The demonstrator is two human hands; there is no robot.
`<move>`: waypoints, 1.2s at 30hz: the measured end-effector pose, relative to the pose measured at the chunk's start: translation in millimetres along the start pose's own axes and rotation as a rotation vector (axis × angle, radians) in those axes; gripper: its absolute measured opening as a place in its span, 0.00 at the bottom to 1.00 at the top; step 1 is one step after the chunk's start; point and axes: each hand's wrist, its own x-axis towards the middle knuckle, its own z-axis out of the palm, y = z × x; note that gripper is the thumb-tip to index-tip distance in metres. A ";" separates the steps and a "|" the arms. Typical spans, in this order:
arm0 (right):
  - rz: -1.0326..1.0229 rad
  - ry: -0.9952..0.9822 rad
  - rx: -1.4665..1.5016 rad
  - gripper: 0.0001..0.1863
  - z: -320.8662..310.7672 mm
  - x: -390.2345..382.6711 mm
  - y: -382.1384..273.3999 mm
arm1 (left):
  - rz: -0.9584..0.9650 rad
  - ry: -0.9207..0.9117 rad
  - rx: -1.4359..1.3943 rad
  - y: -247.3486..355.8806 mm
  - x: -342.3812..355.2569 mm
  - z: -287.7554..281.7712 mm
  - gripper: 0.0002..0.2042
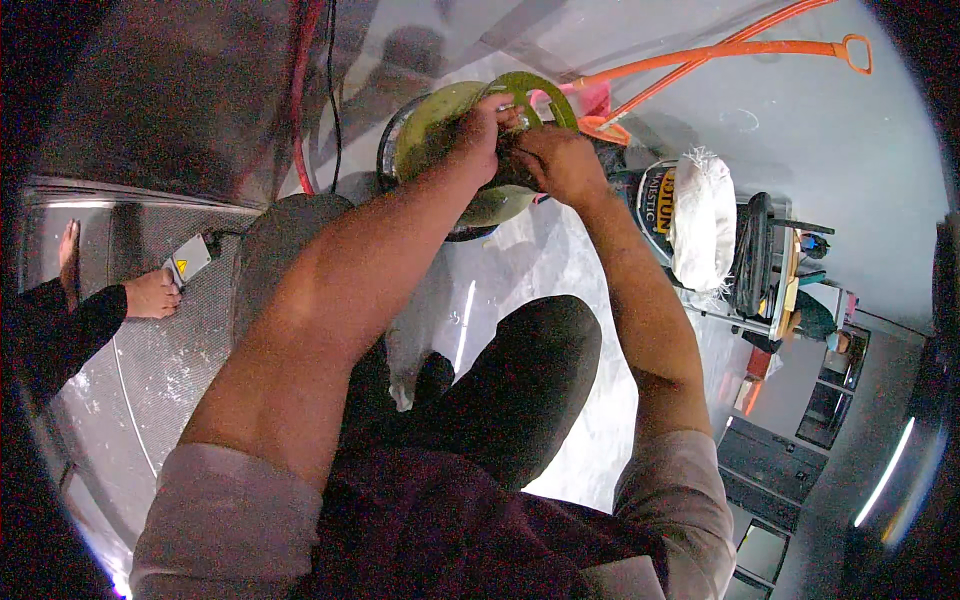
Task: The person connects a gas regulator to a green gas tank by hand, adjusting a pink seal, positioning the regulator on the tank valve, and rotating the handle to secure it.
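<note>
An olive-green cylinder [428, 137] with a ring-shaped collar [548, 90] stands between me and the wall, dark around its rim. My left hand [482, 135] reaches onto its top, fingers bent at a small fitting inside the collar. My right hand [560, 158] is just to the right and slightly lower, fingers curled at the same spot. What the fingers grip is hidden by the hands and too small to name. My bent knees are below the cylinder.
Orange long-handled tools [720, 52] lean at upper right. A dark bucket [645, 215] with a white sack [700, 220] is right of my hands, beside a trolley [785, 275] and another person [820, 325]. A red hose [300, 120] runs upper left. Another person's bare foot [150, 293] touches a pale pedal [190, 257] at left.
</note>
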 end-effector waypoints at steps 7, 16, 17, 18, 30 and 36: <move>0.176 -0.038 -0.013 0.09 -4.2 -3.1 -9.4 | -0.013 0.027 0.024 3.5 -8.1 4.4 0.16; 0.285 -0.010 0.057 0.11 -7.7 -4.0 -9.2 | 0.037 0.054 0.104 4.8 -18.0 8.8 0.18; 0.287 0.021 0.071 0.12 -7.4 -2.9 -9.4 | 0.060 0.038 0.077 4.5 -18.0 8.5 0.19; 0.304 0.053 0.083 0.12 -6.8 -1.5 -9.5 | 0.080 0.004 0.058 4.3 -17.6 8.1 0.19; 0.509 -0.090 0.428 0.15 11.1 15.9 24.4 | -0.067 -0.065 0.055 8.4 -15.5 6.0 0.17; 0.444 -0.046 0.315 0.14 1.7 12.1 12.4 | 0.041 -0.003 0.102 8.8 -18.7 8.9 0.17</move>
